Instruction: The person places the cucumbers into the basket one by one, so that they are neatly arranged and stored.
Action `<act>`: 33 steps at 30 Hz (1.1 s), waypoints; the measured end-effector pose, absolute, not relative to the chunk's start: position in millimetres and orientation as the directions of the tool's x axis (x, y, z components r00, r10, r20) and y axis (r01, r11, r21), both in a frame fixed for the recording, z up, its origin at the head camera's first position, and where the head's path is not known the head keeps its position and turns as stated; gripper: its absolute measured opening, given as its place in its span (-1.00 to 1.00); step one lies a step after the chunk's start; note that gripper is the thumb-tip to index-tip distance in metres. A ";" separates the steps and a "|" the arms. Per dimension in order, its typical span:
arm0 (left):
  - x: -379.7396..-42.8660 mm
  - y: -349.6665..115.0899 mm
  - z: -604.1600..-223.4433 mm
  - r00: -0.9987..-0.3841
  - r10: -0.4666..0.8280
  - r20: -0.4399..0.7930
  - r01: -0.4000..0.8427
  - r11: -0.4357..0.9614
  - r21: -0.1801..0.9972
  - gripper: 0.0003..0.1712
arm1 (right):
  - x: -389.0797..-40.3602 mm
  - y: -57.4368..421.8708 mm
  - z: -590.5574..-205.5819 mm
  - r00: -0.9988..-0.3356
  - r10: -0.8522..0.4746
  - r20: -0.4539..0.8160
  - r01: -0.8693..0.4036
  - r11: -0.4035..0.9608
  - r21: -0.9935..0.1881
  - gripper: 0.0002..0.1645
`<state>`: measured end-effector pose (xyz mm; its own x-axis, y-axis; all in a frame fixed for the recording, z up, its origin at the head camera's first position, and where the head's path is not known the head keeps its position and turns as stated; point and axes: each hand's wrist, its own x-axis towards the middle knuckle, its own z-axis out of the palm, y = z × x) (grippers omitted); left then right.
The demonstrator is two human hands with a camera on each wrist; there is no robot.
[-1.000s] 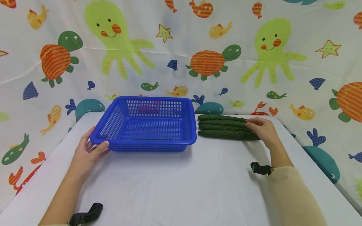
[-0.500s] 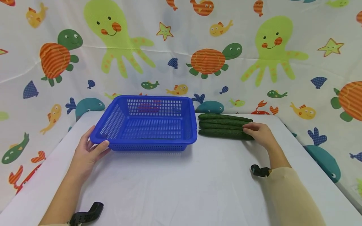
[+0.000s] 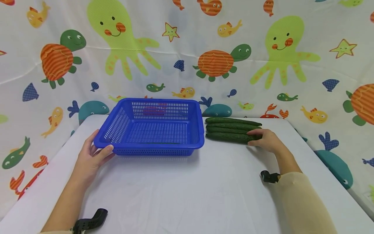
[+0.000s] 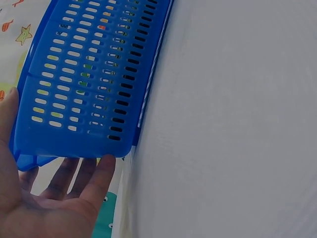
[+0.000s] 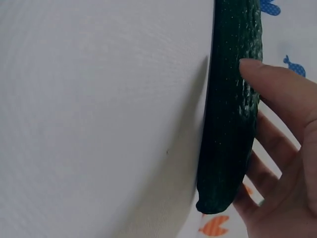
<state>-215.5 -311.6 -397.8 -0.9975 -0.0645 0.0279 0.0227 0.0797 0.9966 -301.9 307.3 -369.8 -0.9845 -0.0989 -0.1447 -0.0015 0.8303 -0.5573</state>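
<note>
A blue plastic basket [image 3: 159, 150] with slotted walls stands left of the middle of the table. My left hand [image 3: 90, 156] holds its near left corner, thumb at the rim and fingers against the end wall. In the left wrist view the fingertips touch the basket's lower edge [image 4: 74, 144]. Several dark green cucumbers lie side by side to the right of the basket. My right hand [image 3: 267, 140] grips the right end of the nearest cucumber [image 3: 226, 137]. In the right wrist view the thumb lies on this cucumber [image 5: 228, 124], with the other fingers along its far side.
A white cloth covers the table [image 3: 175, 191]. Behind it hangs a curtain [image 3: 181, 42] printed with sea animals. A thin green edge shows inside the basket, just above its front rim; most of it is hidden.
My right hand has moved from the farther cucumbers toward me, to the nearest one, and its thumb has come down to the near side. My left hand stays at the basket.
</note>
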 end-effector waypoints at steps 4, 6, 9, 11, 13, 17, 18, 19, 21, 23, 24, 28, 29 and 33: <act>-215.7 -310.3 -395.2 -0.998 -0.059 0.029 0.023 0.094 0.995 0.06 | -302.2 305.5 -368.2 -0.984 -0.107 -0.141 -0.015 0.846 -0.532 -0.31; -216.1 -309.4 -393.4 -0.998 -0.062 0.026 0.020 0.103 0.994 0.06 | -302.2 305.7 -367.5 -0.983 -0.108 -0.146 -0.016 0.853 -0.522 -0.30; -216.6 -308.1 -391.4 -0.998 -0.065 0.026 0.019 0.106 0.994 0.06 | -302.6 306.6 -368.0 -0.983 -0.110 -0.150 -0.018 0.859 -0.511 -0.29; -217.3 -307.9 -391.2 -0.997 -0.068 0.027 0.019 0.113 0.993 0.07 | -302.7 307.2 -368.9 -0.983 -0.112 -0.143 -0.025 0.863 -0.504 -0.30; -217.4 -308.1 -391.3 -0.997 -0.066 0.028 0.021 0.111 0.994 0.06 | -302.9 306.7 -369.5 -0.984 -0.116 -0.132 -0.036 0.867 -0.496 -0.31; -216.8 -309.4 -391.8 -0.998 -0.060 0.029 0.023 0.092 0.995 0.06 | -302.8 304.6 -369.7 -0.984 -0.127 -0.127 -0.045 0.860 -0.508 -0.33; -216.6 -309.7 -391.9 -0.998 -0.059 0.029 0.024 0.087 0.996 0.06 | -302.5 304.0 -369.7 -0.983 -0.131 -0.129 -0.047 0.857 -0.513 -0.34; -216.4 -310.1 -392.1 -0.998 -0.057 0.030 0.026 0.081 0.996 0.06 | -302.0 303.4 -369.9 -0.982 -0.132 -0.134 -0.044 0.852 -0.521 -0.34; -215.8 -310.8 -392.6 -0.998 -0.054 0.032 0.028 0.071 0.997 0.06 | -301.1 302.9 -370.9 -0.981 -0.136 -0.137 -0.043 0.846 -0.531 -0.35; -215.1 -311.5 -393.2 -0.998 -0.054 0.033 0.029 0.063 0.998 0.06 | -299.4 303.2 -371.8 -0.980 -0.143 -0.142 -0.044 0.839 -0.543 -0.35; -214.6 -311.8 -393.7 -0.998 -0.054 0.033 0.029 0.058 0.998 0.06 | -298.3 303.7 -372.3 -0.978 -0.147 -0.145 -0.044 0.835 -0.549 -0.35; -212.9 -311.7 -395.5 -0.998 -0.053 0.030 0.028 0.040 0.999 0.05 | -294.1 307.6 -373.7 -0.973 -0.166 -0.161 -0.043 0.814 -0.579 -0.34; -212.8 -311.9 -395.9 -0.998 -0.053 0.030 0.028 0.038 0.999 0.05 | -293.5 308.6 -373.6 -0.972 -0.169 -0.163 -0.044 0.810 -0.584 -0.33; -213.7 -312.5 -396.6 -0.998 -0.058 0.032 0.028 0.057 0.998 0.06 | -290.6 311.2 -371.6 -0.971 -0.170 -0.166 -0.032 0.785 -0.619 -0.25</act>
